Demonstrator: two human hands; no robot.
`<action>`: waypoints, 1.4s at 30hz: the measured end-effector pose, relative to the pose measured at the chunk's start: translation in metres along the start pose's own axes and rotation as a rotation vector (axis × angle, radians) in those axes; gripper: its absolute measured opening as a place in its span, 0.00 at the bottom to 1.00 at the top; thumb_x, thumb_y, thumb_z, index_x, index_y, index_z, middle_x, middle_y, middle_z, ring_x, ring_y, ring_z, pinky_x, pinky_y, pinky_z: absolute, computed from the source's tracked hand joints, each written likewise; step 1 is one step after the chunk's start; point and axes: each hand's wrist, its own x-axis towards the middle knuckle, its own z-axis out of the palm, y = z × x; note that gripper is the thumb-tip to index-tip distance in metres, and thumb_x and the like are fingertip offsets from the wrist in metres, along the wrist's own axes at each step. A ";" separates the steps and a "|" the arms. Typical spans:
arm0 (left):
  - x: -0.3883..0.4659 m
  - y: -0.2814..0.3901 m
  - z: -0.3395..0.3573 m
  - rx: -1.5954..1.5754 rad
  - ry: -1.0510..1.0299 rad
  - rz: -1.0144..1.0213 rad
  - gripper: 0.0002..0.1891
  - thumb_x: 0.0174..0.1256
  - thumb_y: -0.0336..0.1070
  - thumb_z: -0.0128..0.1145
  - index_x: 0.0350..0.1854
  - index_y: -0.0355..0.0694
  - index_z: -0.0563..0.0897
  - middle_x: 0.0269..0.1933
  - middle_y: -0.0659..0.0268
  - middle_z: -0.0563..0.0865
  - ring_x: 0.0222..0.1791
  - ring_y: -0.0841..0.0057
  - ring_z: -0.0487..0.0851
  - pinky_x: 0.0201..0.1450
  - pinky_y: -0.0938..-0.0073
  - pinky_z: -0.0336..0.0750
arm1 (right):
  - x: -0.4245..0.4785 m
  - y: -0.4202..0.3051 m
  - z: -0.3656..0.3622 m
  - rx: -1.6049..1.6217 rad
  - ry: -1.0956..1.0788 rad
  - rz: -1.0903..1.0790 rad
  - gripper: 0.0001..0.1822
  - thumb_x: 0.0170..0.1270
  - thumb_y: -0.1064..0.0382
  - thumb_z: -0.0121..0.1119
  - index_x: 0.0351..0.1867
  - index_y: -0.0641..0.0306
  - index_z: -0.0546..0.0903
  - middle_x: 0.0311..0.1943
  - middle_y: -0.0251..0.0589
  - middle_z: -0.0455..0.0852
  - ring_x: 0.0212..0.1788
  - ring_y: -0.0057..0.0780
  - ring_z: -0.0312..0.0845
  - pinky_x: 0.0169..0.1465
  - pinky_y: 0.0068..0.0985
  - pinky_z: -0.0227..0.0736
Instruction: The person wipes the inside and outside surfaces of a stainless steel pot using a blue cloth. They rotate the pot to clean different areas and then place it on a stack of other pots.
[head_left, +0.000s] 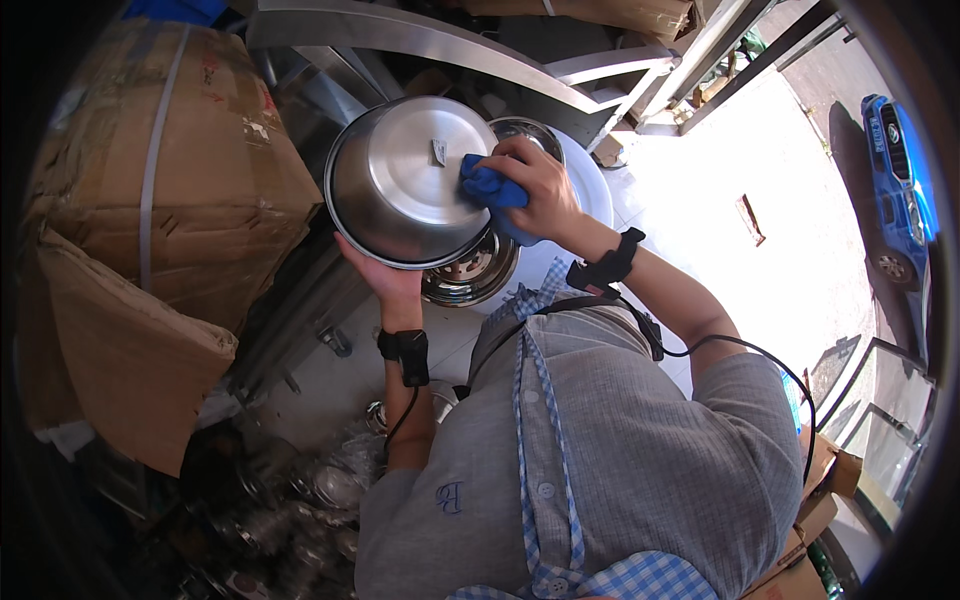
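A stainless steel bowl (352, 187) is held bottom up, with a small label stuck on its base. My left hand (379, 274) supports it from below at the rim; most of the fingers are hidden behind the bowl. Bunched in my right hand (536, 184) is a blue cloth (491, 184), pressed against the edge of the bowl's base. Behind and below the bowl, more shiny metal bowls (480, 274) rest on a round white surface (592, 180).
A large strapped cardboard box (202, 150) stands at the left. A metal frame (435, 52) crosses the top. Metalware in plastic wrap (337, 480) lies on the floor at lower left. Cardboard boxes (802, 555) stand at lower right, and a blue car (900, 187) is outside.
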 end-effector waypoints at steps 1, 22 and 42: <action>0.000 0.000 -0.003 0.011 -0.012 -0.016 0.38 0.76 0.69 0.36 0.76 0.47 0.64 0.77 0.65 0.65 0.75 0.63 0.62 0.77 0.57 0.56 | 0.000 0.008 -0.003 0.011 0.024 0.073 0.24 0.44 0.69 0.68 0.48 0.54 0.85 0.44 0.41 0.80 0.44 0.44 0.83 0.49 0.36 0.80; 0.002 -0.009 -0.022 0.335 -0.083 -0.035 0.35 0.78 0.65 0.40 0.73 0.41 0.68 0.71 0.64 0.73 0.70 0.66 0.70 0.74 0.61 0.63 | 0.047 0.007 -0.027 -0.246 -0.284 -0.230 0.22 0.43 0.66 0.71 0.46 0.54 0.86 0.41 0.38 0.80 0.43 0.41 0.82 0.47 0.35 0.77; 0.004 -0.010 -0.062 0.428 0.105 0.135 0.32 0.79 0.63 0.40 0.60 0.37 0.78 0.57 0.65 0.83 0.56 0.76 0.80 0.57 0.73 0.74 | -0.023 0.024 -0.013 -0.091 -0.614 -0.098 0.19 0.45 0.67 0.71 0.42 0.58 0.84 0.39 0.41 0.80 0.41 0.45 0.82 0.46 0.38 0.77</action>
